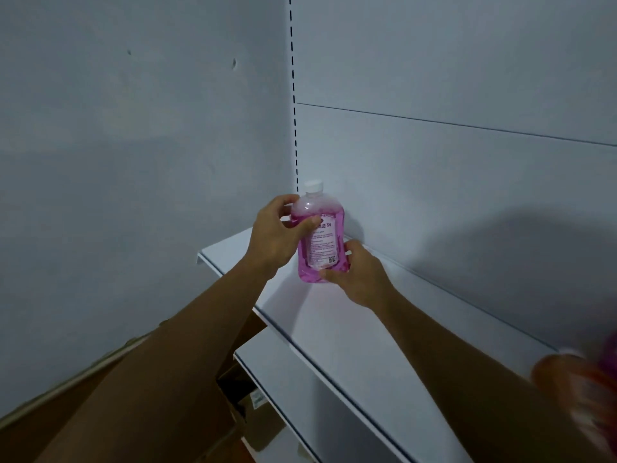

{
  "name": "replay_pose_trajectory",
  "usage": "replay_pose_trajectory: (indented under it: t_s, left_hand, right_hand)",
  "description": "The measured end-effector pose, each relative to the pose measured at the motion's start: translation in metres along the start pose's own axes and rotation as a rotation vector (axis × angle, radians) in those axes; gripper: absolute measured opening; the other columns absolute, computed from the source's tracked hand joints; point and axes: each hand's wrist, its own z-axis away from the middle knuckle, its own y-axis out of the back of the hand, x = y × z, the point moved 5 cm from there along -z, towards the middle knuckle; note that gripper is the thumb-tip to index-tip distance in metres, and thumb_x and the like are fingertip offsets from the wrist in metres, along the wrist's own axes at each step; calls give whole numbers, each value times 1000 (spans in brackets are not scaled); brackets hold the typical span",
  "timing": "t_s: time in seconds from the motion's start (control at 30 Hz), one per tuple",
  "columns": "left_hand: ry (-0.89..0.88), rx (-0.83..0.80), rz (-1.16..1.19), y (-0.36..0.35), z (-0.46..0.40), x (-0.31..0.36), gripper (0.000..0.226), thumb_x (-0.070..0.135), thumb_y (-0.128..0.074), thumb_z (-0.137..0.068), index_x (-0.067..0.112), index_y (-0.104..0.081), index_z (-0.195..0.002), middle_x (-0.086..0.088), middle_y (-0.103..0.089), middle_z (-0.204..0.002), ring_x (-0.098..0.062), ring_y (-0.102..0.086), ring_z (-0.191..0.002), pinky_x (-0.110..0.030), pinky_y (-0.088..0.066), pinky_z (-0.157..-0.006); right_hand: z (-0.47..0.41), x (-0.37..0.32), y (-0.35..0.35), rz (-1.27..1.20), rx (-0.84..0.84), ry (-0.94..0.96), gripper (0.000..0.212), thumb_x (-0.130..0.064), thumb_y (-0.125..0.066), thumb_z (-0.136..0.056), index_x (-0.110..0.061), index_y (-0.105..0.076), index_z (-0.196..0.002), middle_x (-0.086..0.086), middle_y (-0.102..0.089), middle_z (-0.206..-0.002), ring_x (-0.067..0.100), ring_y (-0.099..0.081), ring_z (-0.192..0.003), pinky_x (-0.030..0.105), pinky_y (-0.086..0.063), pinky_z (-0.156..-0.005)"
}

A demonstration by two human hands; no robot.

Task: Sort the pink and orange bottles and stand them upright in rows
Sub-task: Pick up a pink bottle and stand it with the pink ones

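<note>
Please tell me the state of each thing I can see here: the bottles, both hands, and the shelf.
pink bottle: upright, cap on, held at the far left end of the shelf
left hand: grip curled round the bottle's upper part
right hand: grip pinching the bottle's base
orange bottle: at the right edge, blurred, pose unclear
white shelf: carrying the pink bottle

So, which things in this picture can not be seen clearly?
- Orange bottle, head view: blurred and cut by the right edge.
- Pink bottle: small label text unreadable; left hand and right hand cover its sides and base.
- Lower shelf: partly hidden by the shelf above.
</note>
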Motion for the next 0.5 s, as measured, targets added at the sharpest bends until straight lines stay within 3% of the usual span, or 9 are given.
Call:
replay_pose_trajectory:
  t_s: [0.13, 0.37, 0.5]
  left_hand:
    - [-22, 5, -57, 9, -41, -23, 55, 25, -79, -77, 17, -56, -126, 1, -64, -112, -19, -66, -96, -41, -58, -86]
    - [-147, -51, -187, 8, -110, -53, 55, 24, -81, -75, 17, -57, -124, 6, -63, -110, -11, -61, -95, -19, -51, -83]
    - [-162, -58, -208, 8, -147, -70, 57, 27, -80, -76, 15, -56, -126, 2, -64, -115, -13, -62, -98, -21, -52, -86]
  right_hand:
    - [-46, 1, -20, 82, 63, -11, 60, -47, -74, -79, -20, -51, -127, 0, -64, -116, 21, -65, -96, 38, -57, -85]
    - [-114, 7, -45, 126, 175, -30, 52, -39, -79, -74, -21, -58, -118, 3, -65, -110, 23, -65, -96, 40, -58, -81]
    - [-151, 12, -55, 169, 180, -55, 48, -42, -76, -77, -19, -57, -116, 3, -65, -108, 23, -65, -96, 41, -58, -79]
